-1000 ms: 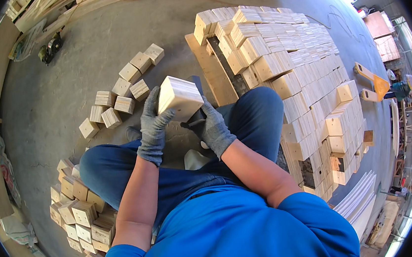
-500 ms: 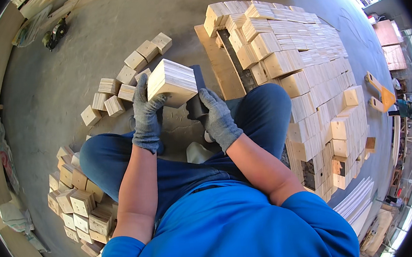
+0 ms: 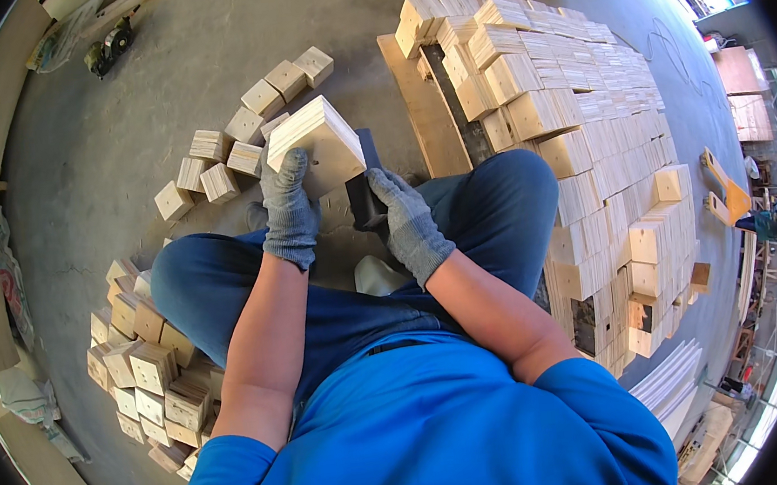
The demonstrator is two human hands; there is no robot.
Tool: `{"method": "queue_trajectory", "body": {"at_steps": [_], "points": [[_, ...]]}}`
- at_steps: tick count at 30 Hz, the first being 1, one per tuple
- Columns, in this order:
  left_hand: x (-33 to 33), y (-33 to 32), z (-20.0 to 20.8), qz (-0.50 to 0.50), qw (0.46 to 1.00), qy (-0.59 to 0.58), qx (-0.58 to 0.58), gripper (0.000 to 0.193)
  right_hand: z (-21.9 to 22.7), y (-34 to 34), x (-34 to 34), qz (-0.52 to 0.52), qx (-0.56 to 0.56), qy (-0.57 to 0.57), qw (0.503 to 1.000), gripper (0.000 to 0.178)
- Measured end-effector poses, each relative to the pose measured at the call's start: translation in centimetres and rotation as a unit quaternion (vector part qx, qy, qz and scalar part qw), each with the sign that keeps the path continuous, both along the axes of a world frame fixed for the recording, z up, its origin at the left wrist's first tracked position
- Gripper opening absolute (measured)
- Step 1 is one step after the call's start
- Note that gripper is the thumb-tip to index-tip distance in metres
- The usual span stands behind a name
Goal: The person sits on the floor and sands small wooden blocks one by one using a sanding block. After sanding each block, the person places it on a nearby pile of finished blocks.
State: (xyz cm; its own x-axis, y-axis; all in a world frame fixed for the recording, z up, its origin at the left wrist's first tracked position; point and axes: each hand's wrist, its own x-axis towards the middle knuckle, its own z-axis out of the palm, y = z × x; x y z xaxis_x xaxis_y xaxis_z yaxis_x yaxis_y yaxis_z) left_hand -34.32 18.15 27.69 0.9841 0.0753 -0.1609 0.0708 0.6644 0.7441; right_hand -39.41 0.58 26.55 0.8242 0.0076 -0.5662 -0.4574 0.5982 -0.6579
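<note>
Between my knees I hold up a pale wooden block (image 3: 321, 146) with a layered, striped top face. My left hand (image 3: 288, 201), in a grey knit glove, is closed on the block's left side with the thumb up against its near face. In my gloved right hand (image 3: 410, 220) is a black flat-faced tool (image 3: 366, 200), gripped from the right. Its upper part meets the block's right edge. What kind of tool it is cannot be made out, and the left fingers behind the block are hidden.
Several loose blocks (image 3: 218, 182) lie on the concrete floor ahead. A heap of blocks (image 3: 154, 368) sits beside my left knee. To the right, a big stack of blocks (image 3: 603, 142) rests on a pallet (image 3: 422, 108). Farther right stands a yellow pallet jack (image 3: 730, 194).
The block has turned and tilted, now showing more of its near face. My left hand has shifted slightly right, its thumb now upright on the block. The black tool stays in my right hand.
</note>
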Motion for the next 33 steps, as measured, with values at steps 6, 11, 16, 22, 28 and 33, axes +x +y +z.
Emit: {"method": "queue_trajectory", "body": {"at_steps": [6,11,16,22,28,33], "points": [[0.2,0.3,1.2,0.008,0.998,-0.021,0.064,0.072,1.6,0.4,0.1,-0.007,0.108,0.065,0.992,0.038],[0.4,0.8,0.2,0.022,0.995,-0.016,0.095,0.079,1.3,0.0,0.4,0.005,0.02,0.035,0.999,0.037],[0.3,0.4,0.3,0.012,0.996,-0.024,0.081,0.078,1.9,0.1,0.9,-0.008,-0.064,0.013,0.998,0.047],[-0.1,0.0,-0.7,-0.032,0.992,0.001,0.125,0.068,3.9,-1.0,3.5,-0.032,-0.16,-0.14,0.977,0.047],[-0.2,-0.5,-0.1,-0.022,0.993,0.092,-0.076,0.066,5.0,-3.8,4.5,-0.065,-0.141,-0.179,0.971,0.052],[0.3,0.5,0.5,-0.04,0.975,0.162,-0.15,0.079,2.0,-3.4,0.7,-0.009,-0.239,-0.16,0.958,0.061]]}}
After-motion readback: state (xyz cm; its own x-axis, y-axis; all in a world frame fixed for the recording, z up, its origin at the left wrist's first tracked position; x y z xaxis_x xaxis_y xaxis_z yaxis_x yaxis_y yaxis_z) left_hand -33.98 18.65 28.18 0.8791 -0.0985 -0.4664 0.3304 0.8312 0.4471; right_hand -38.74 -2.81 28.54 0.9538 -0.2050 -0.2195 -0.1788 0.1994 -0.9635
